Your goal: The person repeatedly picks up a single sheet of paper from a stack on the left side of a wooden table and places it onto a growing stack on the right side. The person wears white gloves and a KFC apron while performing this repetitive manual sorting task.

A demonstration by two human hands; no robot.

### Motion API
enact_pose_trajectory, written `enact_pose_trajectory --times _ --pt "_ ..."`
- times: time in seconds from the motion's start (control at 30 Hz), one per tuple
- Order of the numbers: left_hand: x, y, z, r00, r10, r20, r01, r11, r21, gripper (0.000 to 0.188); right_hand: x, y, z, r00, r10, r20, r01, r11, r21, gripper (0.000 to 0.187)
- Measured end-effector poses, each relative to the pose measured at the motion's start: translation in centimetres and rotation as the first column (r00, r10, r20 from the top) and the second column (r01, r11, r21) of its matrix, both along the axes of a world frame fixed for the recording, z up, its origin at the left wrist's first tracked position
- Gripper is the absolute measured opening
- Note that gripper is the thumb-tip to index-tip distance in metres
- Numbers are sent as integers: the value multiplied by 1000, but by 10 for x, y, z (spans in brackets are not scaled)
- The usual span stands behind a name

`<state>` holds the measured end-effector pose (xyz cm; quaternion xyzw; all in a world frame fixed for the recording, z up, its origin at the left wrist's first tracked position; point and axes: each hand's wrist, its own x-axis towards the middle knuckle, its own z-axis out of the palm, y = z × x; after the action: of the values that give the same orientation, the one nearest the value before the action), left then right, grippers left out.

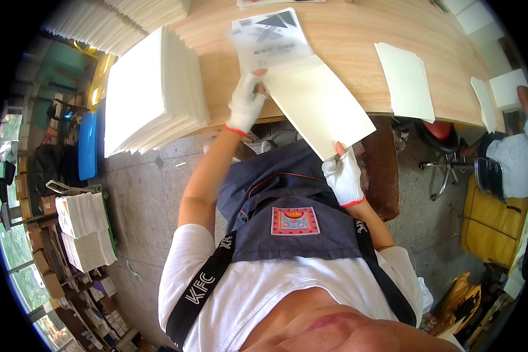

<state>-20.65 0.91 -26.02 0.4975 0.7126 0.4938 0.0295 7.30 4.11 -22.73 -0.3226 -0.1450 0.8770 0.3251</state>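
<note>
A cream paper sheet or thin stack [318, 102] slants over the table's near edge. Its far end meets a translucent printed plastic sleeve [273, 44] with dark markings; whether the paper sits inside it or under it I cannot tell. My left hand [246, 101], in a white glove with bare fingertips, is closed on the sleeve's near left edge where the paper meets it. At the paper's near corner my right hand [342, 175], gloved alike, grips with the thumb on top and the other fingers underneath.
On the wooden table [346, 35] a tall stack of white paper [138, 94] stands left, and a thin pile of cream sheets [405, 82] lies right. Bundled paper [85, 232] stands on the left. A wheeled chair [440, 141] and another person [513, 155] are at right.
</note>
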Motion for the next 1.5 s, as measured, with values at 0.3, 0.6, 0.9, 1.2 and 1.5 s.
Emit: enact_pose_trajectory --times 0.3,0.6,0.9,1.2,1.5 --pt "88 35 -7 485 -193 853 -359 846 395 54 15 -19 17 997 -6 73 -10 976 219 14" --pt "95 48 -31 400 -223 889 -348 860 372 29 17 -22 13 994 6 112 -21 991 132 15" --pt "106 25 -72 -153 -460 875 -134 887 443 28 17 -22 -8 972 219 84 -230 959 167 20" --pt "154 -25 -96 196 54 979 -49 998 -45 19 -67 24 -71 985 54 -164 -87 976 -199 16" --pt "99 -72 -44 116 138 984 63 987 -146 35 -58 33 -19 626 430 650 -772 457 442 29"
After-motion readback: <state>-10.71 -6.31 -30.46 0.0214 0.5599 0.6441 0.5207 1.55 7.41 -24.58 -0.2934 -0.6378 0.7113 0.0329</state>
